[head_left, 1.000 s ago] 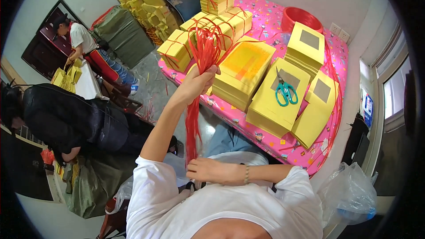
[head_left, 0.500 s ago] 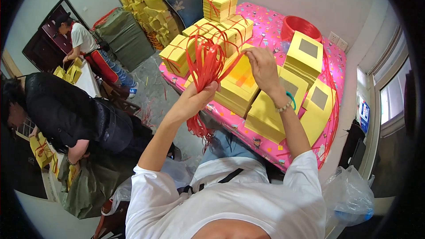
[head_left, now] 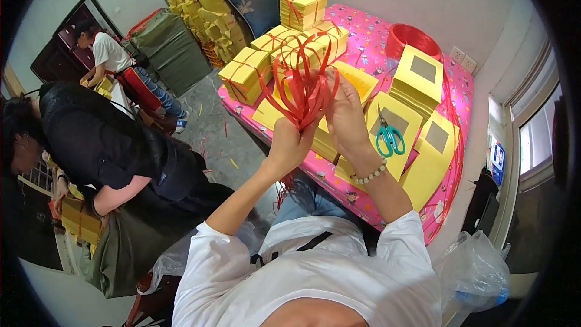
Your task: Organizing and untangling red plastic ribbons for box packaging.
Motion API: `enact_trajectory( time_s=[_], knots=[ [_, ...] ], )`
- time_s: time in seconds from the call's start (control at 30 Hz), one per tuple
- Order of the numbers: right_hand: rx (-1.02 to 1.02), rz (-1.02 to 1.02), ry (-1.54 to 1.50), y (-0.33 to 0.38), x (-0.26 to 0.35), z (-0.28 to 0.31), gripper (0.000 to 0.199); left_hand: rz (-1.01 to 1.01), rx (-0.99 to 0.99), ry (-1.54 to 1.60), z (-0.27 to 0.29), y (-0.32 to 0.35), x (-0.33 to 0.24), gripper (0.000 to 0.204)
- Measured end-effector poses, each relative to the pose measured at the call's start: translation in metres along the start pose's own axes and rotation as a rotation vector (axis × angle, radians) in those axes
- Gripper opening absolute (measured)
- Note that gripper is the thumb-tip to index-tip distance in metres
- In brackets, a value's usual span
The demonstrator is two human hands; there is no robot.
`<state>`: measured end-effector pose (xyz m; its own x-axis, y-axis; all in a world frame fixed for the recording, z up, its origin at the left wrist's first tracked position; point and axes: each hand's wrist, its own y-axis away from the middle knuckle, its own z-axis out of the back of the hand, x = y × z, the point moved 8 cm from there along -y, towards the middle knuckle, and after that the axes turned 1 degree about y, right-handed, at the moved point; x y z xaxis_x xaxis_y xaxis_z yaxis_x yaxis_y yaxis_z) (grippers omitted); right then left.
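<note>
My left hand (head_left: 289, 145) is closed round the gathered lower part of a bundle of red plastic strips (head_left: 296, 100). The strips fan out upward in loops, and their loose ends hang below the fist. My right hand (head_left: 346, 118) presses against the right side of the bundle, fingers closed on some of the strips; part of its grip is hidden. Just right of that wrist, teal-handled scissors (head_left: 389, 139) lie on a stack of yellow paper pieces with a grey rectangle (head_left: 396, 109). Another yellow stack (head_left: 339, 85) is partly behind my hands.
A pink patterned table (head_left: 363, 30) bears tied yellow bundles (head_left: 245, 75) and a coil of red strip (head_left: 413, 41). Left of me, a person in black (head_left: 115, 139) bends over yellow packs; another person (head_left: 112, 54) stands farther back. Beyond are a chair (head_left: 253, 0) and green-wrapped stack (head_left: 166, 51).
The strip bundle has shifted right, its loops now spread apart. My right hand has lowered beside my left, revealing the scissors. The person in black has moved slightly right.
</note>
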<state>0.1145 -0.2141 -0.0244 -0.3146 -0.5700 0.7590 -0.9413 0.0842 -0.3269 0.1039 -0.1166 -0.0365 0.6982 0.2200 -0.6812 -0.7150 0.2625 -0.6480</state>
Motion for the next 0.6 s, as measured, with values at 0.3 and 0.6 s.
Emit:
enact_trajectory(
  time_s=[0.3,0.6],
  knots=[
    [0.004,-0.052,0.001,-0.007,0.002,-0.007,0.032,0.045,-0.175,0.307,0.001,-0.009,0.002,0.021],
    [0.435,0.153,0.305,-0.011,-0.010,-0.042,0.053,0.135,-0.257,0.640,0.052,-0.087,-0.019,0.025]
  ],
)
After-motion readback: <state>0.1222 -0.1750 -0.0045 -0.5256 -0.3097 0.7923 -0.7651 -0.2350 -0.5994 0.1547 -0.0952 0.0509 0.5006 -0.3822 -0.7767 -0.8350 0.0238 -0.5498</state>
